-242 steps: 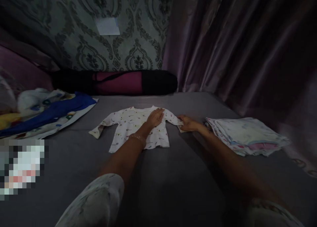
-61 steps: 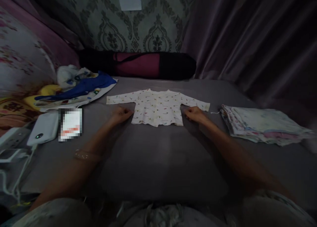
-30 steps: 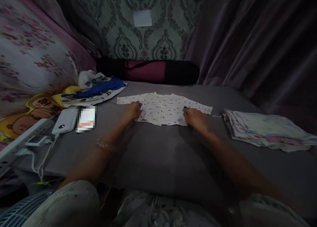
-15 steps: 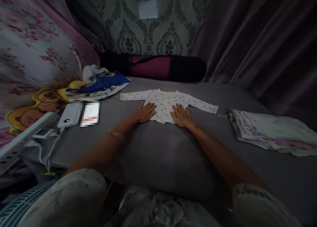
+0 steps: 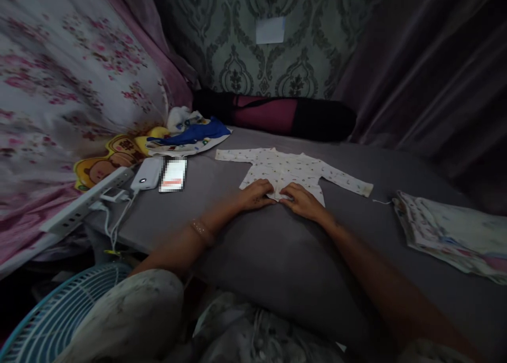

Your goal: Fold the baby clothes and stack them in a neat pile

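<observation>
A small white long-sleeved baby shirt (image 5: 285, 166) with a tiny print lies spread on the grey bed sheet (image 5: 277, 247), its sleeves stretched out to both sides. At the middle of its bottom hem, my left hand (image 5: 257, 194) pinches the cloth between curled fingers and thumb. Just to the right, my right hand (image 5: 301, 199) grips the same hem, also with fingers bent. A narrow gap separates the two hands. The fingertips are partly hidden in the fabric.
Folded clothes (image 5: 451, 233) are stacked at the right. Leftward lie a phone (image 5: 173, 174), a white power bank (image 5: 147, 174), a power strip (image 5: 87, 200) and a blue-and-white cloth (image 5: 190, 136). A long black-and-maroon bag (image 5: 265, 113) lies by the wall. A fan (image 5: 79, 305) stands lower left.
My hands have gone from lying flat on the shirt's sides to pinching its bottom hem near the centre, closer together. The view has turned left, so everything appears further right.
</observation>
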A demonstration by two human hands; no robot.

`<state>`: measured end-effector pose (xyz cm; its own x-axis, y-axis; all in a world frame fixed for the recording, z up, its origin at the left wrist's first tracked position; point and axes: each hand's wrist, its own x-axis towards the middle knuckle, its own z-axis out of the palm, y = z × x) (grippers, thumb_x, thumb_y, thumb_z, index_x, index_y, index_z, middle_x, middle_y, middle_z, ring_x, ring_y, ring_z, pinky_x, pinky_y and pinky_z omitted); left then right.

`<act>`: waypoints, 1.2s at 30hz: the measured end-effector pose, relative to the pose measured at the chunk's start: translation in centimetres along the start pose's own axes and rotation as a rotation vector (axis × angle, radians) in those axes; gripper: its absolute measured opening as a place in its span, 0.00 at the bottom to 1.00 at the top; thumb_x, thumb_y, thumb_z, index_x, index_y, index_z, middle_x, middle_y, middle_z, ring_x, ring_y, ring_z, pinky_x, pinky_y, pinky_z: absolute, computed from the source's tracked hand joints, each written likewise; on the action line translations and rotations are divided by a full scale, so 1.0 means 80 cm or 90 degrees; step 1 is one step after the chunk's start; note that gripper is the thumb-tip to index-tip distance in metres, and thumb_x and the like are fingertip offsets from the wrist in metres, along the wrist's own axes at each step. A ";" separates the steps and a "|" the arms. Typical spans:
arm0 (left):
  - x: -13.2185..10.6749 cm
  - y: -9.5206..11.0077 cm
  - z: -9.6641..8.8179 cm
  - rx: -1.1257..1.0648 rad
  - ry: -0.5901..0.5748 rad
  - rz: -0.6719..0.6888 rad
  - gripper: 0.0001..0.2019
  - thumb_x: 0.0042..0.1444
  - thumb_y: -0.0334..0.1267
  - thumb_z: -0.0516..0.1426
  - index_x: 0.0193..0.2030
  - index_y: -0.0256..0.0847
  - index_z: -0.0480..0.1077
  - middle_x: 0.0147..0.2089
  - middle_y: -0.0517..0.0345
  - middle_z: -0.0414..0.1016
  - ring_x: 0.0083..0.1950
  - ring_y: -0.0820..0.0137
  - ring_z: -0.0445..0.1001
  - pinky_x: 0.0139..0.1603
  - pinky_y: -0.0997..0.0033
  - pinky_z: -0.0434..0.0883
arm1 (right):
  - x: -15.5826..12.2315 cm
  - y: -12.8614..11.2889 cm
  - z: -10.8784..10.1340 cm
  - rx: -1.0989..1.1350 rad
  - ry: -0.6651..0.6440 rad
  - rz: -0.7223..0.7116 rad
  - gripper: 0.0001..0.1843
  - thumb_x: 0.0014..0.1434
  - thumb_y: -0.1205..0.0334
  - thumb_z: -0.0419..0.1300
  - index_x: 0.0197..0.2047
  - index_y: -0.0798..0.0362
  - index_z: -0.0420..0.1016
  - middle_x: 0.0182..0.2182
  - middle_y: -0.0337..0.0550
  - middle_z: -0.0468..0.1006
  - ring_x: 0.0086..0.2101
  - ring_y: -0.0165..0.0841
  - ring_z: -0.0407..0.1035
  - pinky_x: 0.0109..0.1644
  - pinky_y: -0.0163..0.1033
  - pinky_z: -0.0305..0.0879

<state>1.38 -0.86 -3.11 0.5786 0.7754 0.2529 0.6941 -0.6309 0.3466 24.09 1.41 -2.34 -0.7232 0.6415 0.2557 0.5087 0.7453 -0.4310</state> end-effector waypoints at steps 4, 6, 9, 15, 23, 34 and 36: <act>0.000 0.002 0.000 0.043 -0.006 0.027 0.13 0.64 0.46 0.53 0.44 0.38 0.70 0.44 0.49 0.72 0.48 0.64 0.70 0.49 0.66 0.66 | 0.004 0.006 0.004 0.032 0.030 0.007 0.12 0.66 0.59 0.52 0.41 0.52 0.75 0.37 0.45 0.75 0.40 0.35 0.68 0.47 0.39 0.63; 0.001 0.010 -0.003 0.087 -0.025 0.036 0.13 0.66 0.44 0.51 0.45 0.38 0.70 0.45 0.49 0.73 0.48 0.64 0.70 0.50 0.66 0.66 | 0.008 0.009 0.006 0.046 0.044 0.033 0.15 0.66 0.59 0.49 0.35 0.53 0.75 0.33 0.44 0.75 0.36 0.34 0.68 0.43 0.38 0.63; 0.004 0.024 -0.009 0.150 -0.048 0.025 0.15 0.68 0.42 0.47 0.46 0.38 0.72 0.45 0.48 0.73 0.49 0.63 0.71 0.51 0.64 0.66 | 0.016 0.014 0.008 0.063 0.066 0.099 0.17 0.65 0.58 0.49 0.30 0.53 0.74 0.29 0.42 0.74 0.32 0.33 0.67 0.39 0.37 0.61; 0.005 0.041 -0.017 0.152 -0.043 0.006 0.16 0.67 0.39 0.45 0.46 0.40 0.73 0.45 0.49 0.75 0.48 0.64 0.73 0.49 0.65 0.67 | 0.020 0.008 0.006 0.084 0.103 0.196 0.19 0.65 0.56 0.48 0.33 0.54 0.76 0.29 0.40 0.76 0.33 0.33 0.69 0.37 0.34 0.62; 0.020 0.033 -0.022 0.090 0.033 -0.192 0.14 0.63 0.40 0.49 0.39 0.39 0.75 0.41 0.50 0.79 0.43 0.65 0.76 0.45 0.68 0.70 | 0.012 -0.008 -0.012 0.007 -0.023 0.082 0.20 0.67 0.56 0.46 0.40 0.52 0.79 0.41 0.45 0.79 0.42 0.34 0.72 0.49 0.37 0.65; 0.041 0.001 0.016 0.074 -0.101 -0.254 0.39 0.61 0.66 0.38 0.72 0.44 0.49 0.75 0.44 0.41 0.75 0.50 0.38 0.70 0.40 0.37 | -0.005 0.039 0.015 -0.292 -0.041 0.275 0.32 0.69 0.50 0.37 0.71 0.53 0.53 0.70 0.51 0.49 0.68 0.46 0.42 0.69 0.59 0.40; 0.041 -0.001 0.015 0.065 -0.125 -0.252 0.41 0.60 0.68 0.36 0.73 0.44 0.47 0.75 0.44 0.38 0.75 0.50 0.36 0.70 0.39 0.35 | -0.005 0.039 0.016 -0.295 -0.051 0.283 0.32 0.69 0.49 0.37 0.71 0.51 0.53 0.70 0.50 0.50 0.68 0.47 0.43 0.68 0.60 0.41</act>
<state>3.75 1.69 -3.39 0.3239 0.9441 -0.0609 0.9111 -0.2939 0.2890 25.39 3.24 -4.94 -0.4198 0.9052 0.0663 0.9040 0.4235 -0.0578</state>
